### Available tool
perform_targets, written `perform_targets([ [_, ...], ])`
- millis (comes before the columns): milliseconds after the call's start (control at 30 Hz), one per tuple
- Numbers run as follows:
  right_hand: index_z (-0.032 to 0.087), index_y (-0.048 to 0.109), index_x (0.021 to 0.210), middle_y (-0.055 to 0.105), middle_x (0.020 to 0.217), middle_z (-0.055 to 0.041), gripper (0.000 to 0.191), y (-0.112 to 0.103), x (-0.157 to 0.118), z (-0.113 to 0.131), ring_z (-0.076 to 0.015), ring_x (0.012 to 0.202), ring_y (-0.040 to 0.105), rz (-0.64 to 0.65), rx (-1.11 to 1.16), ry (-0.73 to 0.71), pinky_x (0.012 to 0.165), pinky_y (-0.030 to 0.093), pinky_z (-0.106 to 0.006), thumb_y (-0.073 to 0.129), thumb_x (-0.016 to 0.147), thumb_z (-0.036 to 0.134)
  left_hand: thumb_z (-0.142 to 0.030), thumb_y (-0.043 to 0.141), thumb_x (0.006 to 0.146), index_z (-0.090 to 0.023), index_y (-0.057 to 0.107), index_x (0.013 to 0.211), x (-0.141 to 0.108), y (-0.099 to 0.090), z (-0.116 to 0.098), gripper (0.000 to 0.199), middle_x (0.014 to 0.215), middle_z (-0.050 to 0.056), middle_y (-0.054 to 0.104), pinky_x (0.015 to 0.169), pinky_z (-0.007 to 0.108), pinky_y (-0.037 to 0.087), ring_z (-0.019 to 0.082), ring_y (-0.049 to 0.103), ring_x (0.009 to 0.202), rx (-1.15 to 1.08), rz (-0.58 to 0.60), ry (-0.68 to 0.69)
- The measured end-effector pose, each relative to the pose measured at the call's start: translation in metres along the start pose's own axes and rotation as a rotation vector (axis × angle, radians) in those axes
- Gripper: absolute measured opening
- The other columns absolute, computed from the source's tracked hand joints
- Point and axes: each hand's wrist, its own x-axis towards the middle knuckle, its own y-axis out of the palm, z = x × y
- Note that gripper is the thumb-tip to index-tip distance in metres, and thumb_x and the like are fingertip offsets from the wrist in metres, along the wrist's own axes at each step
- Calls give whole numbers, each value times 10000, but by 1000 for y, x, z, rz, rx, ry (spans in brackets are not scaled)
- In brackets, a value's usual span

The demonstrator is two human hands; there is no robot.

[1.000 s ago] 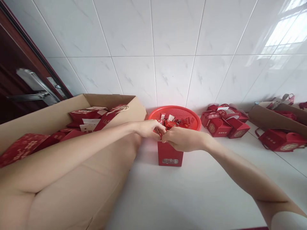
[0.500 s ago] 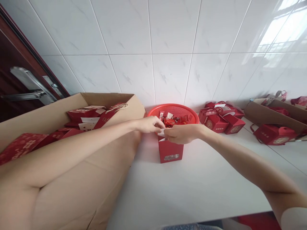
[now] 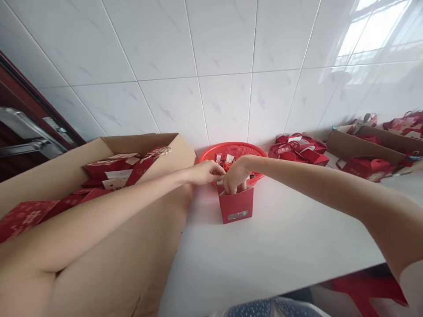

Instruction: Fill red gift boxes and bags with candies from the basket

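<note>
An unfolded red paper gift box (image 3: 235,204) with a silvery oval on its front stands upright on the white table, its top open. My left hand (image 3: 209,172) pinches the back left rim of this box between thumb and fingers. From above, my right hand (image 3: 236,175) reaches into the box with fingers pointing down and a little apart; the fingertips are hidden behind the front wall. Right behind the box is a red plastic basket (image 3: 211,152) with wrapped sweets (image 3: 228,164) in it, partly covered by my hands.
A large cardboard carton (image 3: 187,160) with red boxes (image 3: 107,167) stands at the left. Finished red gift boxes (image 3: 299,149) cluster right of the basket. Further right are a cardboard tray (image 3: 366,147) and another red box (image 3: 366,167). A tiled wall (image 3: 224,97) runs behind.
My right hand has let go of the box's top flap and dipped its fingers inside the box. My left hand stays at the rim. The view has shifted slightly to the right.
</note>
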Motion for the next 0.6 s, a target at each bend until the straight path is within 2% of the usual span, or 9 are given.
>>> perform_targets([
  [33,167,646,646,564,619,50,188,1,3,-1,-144,615,639,73,18,63,586,517,-300,830,658,201,-350,607,778,-179,703,676,0,0,0,221,681,8,656,601,240,393,150,533,662,4,-6,-8],
  [100,174,648,662,560,598,53,158,3,8,-3,-140,606,644,311,39,229,581,522,-297,786,726,218,-347,597,775,-183,711,697,0,0,-1,215,711,19,674,610,245,402,163,554,686,17,-21,-26],
  [133,175,641,653,552,578,56,164,3,9,-3,-138,589,639,362,53,271,572,522,-295,779,734,214,-338,588,772,-184,705,690,0,0,-1,210,712,20,671,611,246,403,163,554,687,29,-25,-32],
  [167,175,630,637,543,556,61,179,4,10,-4,-135,570,631,353,71,285,561,518,-292,777,734,205,-324,577,768,-185,692,672,0,0,-1,204,698,17,658,603,247,397,158,544,673,43,-30,-36],
  [267,162,592,601,525,526,72,229,8,6,-8,-123,546,610,206,123,288,546,501,-277,766,745,199,-283,556,743,-186,628,603,0,-1,0,185,617,-3,578,548,248,348,132,465,592,82,-38,-42],
  [367,136,578,626,526,577,79,249,16,0,-11,-100,584,608,76,153,305,571,481,-256,678,826,247,-274,554,727,-189,612,597,1,-1,-1,166,603,-8,558,532,253,322,128,441,575,104,-46,-45],
  [467,126,579,689,534,653,79,224,27,-2,-10,-94,663,618,103,72,353,611,484,-242,654,846,267,-283,547,729,-196,655,657,1,-1,-3,156,667,-1,624,568,254,356,147,508,632,124,-58,-51],
  [600,138,588,770,556,720,60,239,39,-1,-9,-133,744,625,240,-92,413,636,516,-264,791,740,261,-271,523,751,-189,711,802,0,-2,-6,211,805,8,705,637,248,414,170,590,751,161,-34,-86],
])
